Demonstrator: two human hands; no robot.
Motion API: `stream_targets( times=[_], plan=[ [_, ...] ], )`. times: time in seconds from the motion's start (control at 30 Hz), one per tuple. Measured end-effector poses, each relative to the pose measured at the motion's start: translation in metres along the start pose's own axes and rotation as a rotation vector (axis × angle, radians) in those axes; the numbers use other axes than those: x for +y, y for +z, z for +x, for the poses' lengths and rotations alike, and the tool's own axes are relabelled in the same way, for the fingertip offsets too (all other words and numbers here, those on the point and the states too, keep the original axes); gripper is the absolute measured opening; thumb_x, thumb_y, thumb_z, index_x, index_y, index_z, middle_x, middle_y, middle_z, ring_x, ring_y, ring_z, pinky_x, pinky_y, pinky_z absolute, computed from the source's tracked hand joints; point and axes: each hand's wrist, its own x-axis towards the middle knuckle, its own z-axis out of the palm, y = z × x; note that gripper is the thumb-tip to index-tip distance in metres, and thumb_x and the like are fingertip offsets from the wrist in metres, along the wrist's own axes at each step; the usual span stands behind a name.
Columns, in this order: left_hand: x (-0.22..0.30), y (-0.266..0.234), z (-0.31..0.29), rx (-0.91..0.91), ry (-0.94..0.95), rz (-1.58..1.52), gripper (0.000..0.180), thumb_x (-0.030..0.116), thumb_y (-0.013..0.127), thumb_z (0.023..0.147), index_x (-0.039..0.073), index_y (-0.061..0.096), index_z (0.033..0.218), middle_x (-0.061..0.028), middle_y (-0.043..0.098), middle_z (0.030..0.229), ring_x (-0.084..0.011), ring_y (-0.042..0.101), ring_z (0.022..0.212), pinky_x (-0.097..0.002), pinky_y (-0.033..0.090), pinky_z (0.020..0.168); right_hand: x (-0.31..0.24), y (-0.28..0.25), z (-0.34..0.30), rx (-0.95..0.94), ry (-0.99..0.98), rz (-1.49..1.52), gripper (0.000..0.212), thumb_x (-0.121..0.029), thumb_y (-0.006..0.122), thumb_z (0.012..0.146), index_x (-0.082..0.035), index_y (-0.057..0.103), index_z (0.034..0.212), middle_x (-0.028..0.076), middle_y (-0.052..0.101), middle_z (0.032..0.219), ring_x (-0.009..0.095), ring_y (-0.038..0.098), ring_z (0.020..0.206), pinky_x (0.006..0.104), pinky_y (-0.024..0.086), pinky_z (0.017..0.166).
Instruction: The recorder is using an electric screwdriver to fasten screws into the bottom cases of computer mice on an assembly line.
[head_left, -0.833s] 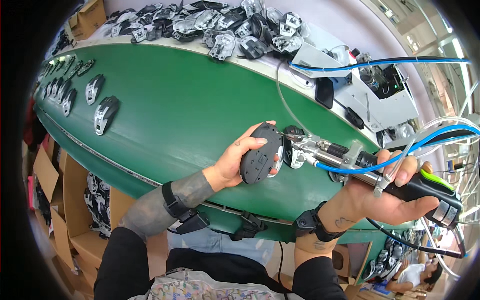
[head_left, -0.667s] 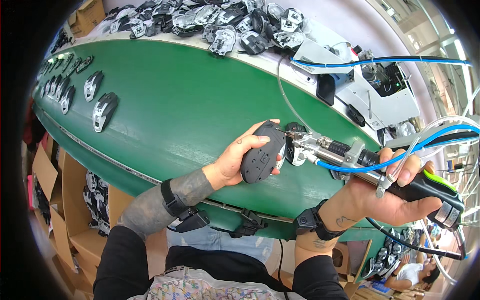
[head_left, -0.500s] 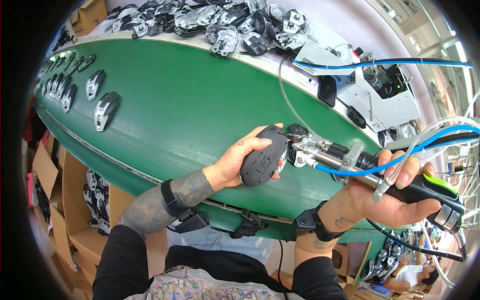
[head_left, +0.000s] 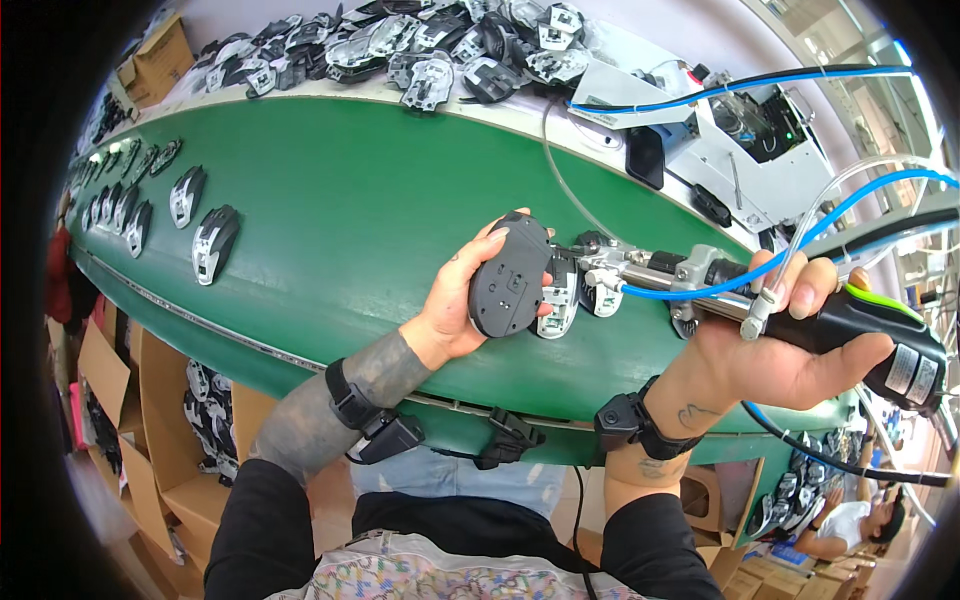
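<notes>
My left hand (head_left: 452, 300) is closed around a black computer mouse (head_left: 508, 290), its underside with small holes facing up, tilted above the green belt. In my right hand (head_left: 775, 355) is a powered screwdriver (head_left: 835, 325) with a black body, a green lever and a metal nose fed by a blue hose. Its nose points left and lies close to the mouse's upper right edge; whether the bit touches it I cannot tell. Just beyond, an open mouse shell (head_left: 558, 312) and another one (head_left: 605, 298) lie on the belt, partly hidden by the tool.
Several mouse shells (head_left: 214, 245) lie along the left of the green belt (head_left: 350, 200). A heap of shells (head_left: 430, 80) covers the back ledge, beside a white machine (head_left: 760, 170) and a phone (head_left: 645, 157). Cardboard boxes (head_left: 165, 430) stand at left. Another person (head_left: 850, 525) is at far right.
The mouse in my left hand has moved a little up and left and turned flatter. The screwdriver nose has shifted up with it, and the open shell beside the mouse shows more.
</notes>
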Motion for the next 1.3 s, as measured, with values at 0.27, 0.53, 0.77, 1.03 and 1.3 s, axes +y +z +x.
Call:
stream_targets(
  times=[0.27, 0.53, 0.77, 1.03, 1.3],
  plan=[
    [0.001, 0.005, -0.005, -0.108, -0.005, -0.027, 0.047, 0.029, 0.043, 0.090, 0.012, 0.032, 0.133, -0.0146, 0.044, 0.125, -0.0245, 0.056, 0.094, -0.0439, 0.055, 0.072, -0.003, 0.001, -0.001, -0.005, -0.016, -0.051, 0.049, -0.052, 0.041, 0.089, -0.006, 0.055, 0.101, 0.003, 0.045, 0.063, 0.015, 0.045, 0.050, 0.0313, 0.045, 0.049],
    [0.003, 0.002, 0.000, 0.015, 0.050, 0.073, 0.049, 0.029, 0.049, 0.088, 0.012, 0.035, 0.132, -0.0120, 0.046, 0.116, -0.0230, 0.056, 0.089, -0.0397, 0.055, 0.070, -0.001, 0.007, -0.003, 0.044, -0.017, -0.070, 0.047, -0.051, 0.044, 0.088, -0.007, 0.053, 0.102, 0.003, 0.045, 0.064, 0.013, 0.043, 0.051, 0.0298, 0.041, 0.050],
    [0.015, -0.014, 0.010, 0.213, 0.200, 0.084, 0.045, 0.032, 0.052, 0.087, 0.014, 0.041, 0.127, -0.0065, 0.050, 0.105, -0.0217, 0.058, 0.085, -0.0404, 0.054, 0.069, -0.013, 0.019, -0.012, -0.097, 0.087, 0.192, 0.059, -0.054, 0.037, 0.091, -0.003, 0.042, 0.120, 0.005, 0.047, 0.068, 0.016, 0.048, 0.053, 0.0297, 0.042, 0.052],
    [0.018, -0.011, 0.005, 0.110, 0.222, -0.051, 0.041, 0.030, 0.049, 0.089, 0.013, 0.041, 0.126, -0.0082, 0.050, 0.114, -0.0226, 0.058, 0.086, -0.0417, 0.054, 0.071, -0.001, 0.031, -0.022, -0.134, 0.159, 0.224, 0.054, -0.052, 0.041, 0.090, -0.005, 0.040, 0.116, 0.005, 0.047, 0.067, 0.016, 0.049, 0.053, 0.0299, 0.043, 0.052],
    [0.014, -0.004, -0.001, 0.024, 0.234, -0.130, 0.044, 0.029, 0.048, 0.088, 0.013, 0.038, 0.128, -0.0089, 0.048, 0.117, -0.0223, 0.058, 0.086, -0.0403, 0.055, 0.068, -0.007, 0.029, -0.023, -0.182, 0.227, 0.245, 0.051, -0.052, 0.044, 0.089, -0.006, 0.035, 0.109, 0.005, 0.048, 0.068, 0.016, 0.050, 0.053, 0.0308, 0.041, 0.059]
  ],
)
